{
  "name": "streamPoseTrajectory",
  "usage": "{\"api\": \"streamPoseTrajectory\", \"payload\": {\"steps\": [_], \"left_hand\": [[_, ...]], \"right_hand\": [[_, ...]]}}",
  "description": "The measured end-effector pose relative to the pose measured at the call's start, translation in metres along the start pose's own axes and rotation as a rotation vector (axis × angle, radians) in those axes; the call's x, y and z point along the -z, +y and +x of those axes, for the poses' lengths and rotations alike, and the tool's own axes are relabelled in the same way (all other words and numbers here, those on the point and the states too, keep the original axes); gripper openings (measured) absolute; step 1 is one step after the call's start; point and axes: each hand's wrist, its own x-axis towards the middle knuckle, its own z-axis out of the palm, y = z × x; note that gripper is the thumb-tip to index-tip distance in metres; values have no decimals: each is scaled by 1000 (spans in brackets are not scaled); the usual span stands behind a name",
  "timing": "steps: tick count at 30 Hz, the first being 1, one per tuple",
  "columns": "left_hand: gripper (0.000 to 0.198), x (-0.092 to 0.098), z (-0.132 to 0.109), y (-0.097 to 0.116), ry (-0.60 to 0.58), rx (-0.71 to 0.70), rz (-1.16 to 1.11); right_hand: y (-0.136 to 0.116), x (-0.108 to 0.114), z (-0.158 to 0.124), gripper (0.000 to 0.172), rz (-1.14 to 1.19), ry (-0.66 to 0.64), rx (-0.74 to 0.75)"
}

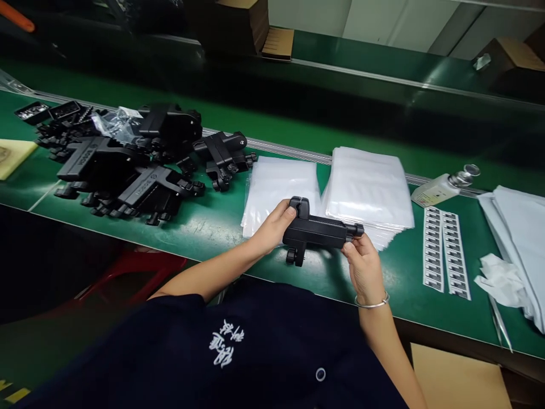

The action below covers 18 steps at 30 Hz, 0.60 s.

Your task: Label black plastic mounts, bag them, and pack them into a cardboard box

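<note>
The left hand (276,227) closes around the wider end of a black bracket (321,232), thumb on top, while the right hand (367,270) pinches the narrow knobbed end between thumb and fingers. The bracket lies roughly level between the two hands, above the front part of the green workbench (400,284), its outline overlapping the near edges of two stacks of clear plastic bags (283,182) (whether it touches them, I cannot tell). Well to the left sits a heap of similar black brackets (149,190). To the right, a tilted-looking bottle (436,190) stands behind two printed label strips (433,250), with crumpled tissue (501,278) and metal tweezers (500,324) beyond.
</note>
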Motion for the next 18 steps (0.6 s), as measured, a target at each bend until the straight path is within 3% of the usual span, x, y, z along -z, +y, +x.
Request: {"api": "streamPoseTrajectory", "payload": {"steps": [2,5,10,15,18], "left_hand": [[66,-1,-1,0,-46,-51,21],[70,-3,0,1,-89,-100,40],[64,-7,0,0,-14,-26,-41],[68,-9,1,-3,-16,-55,-120],[52,-7,12,-1,139,98,-319]], "right_hand": [[5,2,1,31,-139,110,92],[9,3,2,38,-285,212,108],[9,3,2,34,-219,92,156],[3,4,2,38,-335,160,205],[-2,-3,-5,52,-443,77,307]]}}
